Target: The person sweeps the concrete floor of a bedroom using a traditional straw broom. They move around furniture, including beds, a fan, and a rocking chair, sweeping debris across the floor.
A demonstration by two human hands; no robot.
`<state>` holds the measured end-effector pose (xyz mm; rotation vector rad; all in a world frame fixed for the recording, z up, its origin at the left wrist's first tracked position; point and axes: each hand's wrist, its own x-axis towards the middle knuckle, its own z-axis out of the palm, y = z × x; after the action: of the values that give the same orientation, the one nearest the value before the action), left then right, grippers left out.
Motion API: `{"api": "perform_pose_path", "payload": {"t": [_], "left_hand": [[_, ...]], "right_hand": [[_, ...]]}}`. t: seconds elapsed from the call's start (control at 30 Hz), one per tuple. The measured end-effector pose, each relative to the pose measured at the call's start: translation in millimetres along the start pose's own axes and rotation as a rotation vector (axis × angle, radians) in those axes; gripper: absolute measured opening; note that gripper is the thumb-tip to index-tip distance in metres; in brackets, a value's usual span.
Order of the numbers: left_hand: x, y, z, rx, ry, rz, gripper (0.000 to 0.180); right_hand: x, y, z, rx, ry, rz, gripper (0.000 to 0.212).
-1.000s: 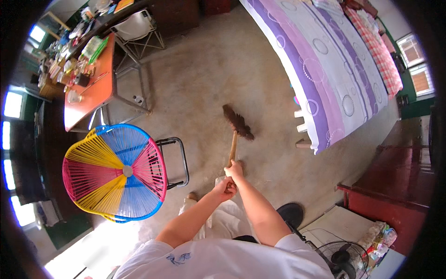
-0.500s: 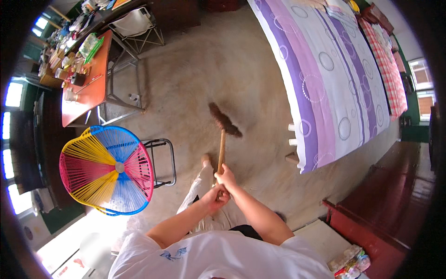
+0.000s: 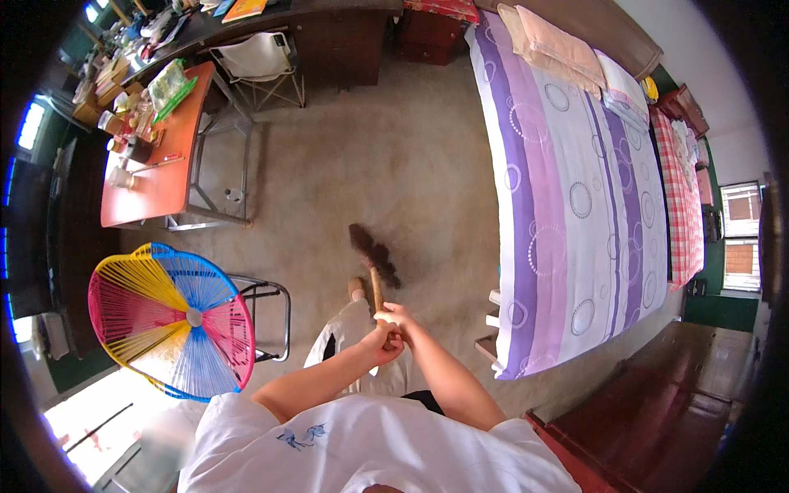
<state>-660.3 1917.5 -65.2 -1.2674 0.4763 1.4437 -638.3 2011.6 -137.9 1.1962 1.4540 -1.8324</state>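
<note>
A broom (image 3: 376, 289) with a wooden handle and dark brown bristles slants away from my body, its bristle head (image 3: 371, 253) down at the concrete floor (image 3: 362, 156). My left hand (image 3: 382, 343) is closed round the handle's upper end, close to my waist. Just beyond it, my right hand (image 3: 394, 317) wraps the same handle a little lower down. The two hands are nearly touching. My left foot (image 3: 356, 288) shows beside the bristles.
On the left stands a round chair (image 3: 194, 317) strung in yellow, blue and pink. Behind it are an orange-topped table (image 3: 164, 177) with clutter and a white folding chair (image 3: 253, 57). A bed (image 3: 567, 197) fills the right, with a dark red wooden cabinet (image 3: 649, 394) near its foot.
The broom head has come closer to my feet and slightly left. Both hands still grip the handle. My view has shifted, showing more of the room's far end.
</note>
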Motion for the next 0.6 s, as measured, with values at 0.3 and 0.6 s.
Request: {"api": "perform_pose_path", "payload": {"t": [0.3, 0.6], "left_hand": [[15.9, 82.4, 104.8, 0.030, -0.259, 0.011, 0.010], [110.6, 146.0, 230.9, 0.395, -0.004, 0.175, 0.011]], "right_hand": [[69.2, -140.0, -41.2, -0.379, 0.129, -0.269, 0.070], [192.5, -228.7, -126.3, -0.732, 0.117, -0.220, 0.072]]}}
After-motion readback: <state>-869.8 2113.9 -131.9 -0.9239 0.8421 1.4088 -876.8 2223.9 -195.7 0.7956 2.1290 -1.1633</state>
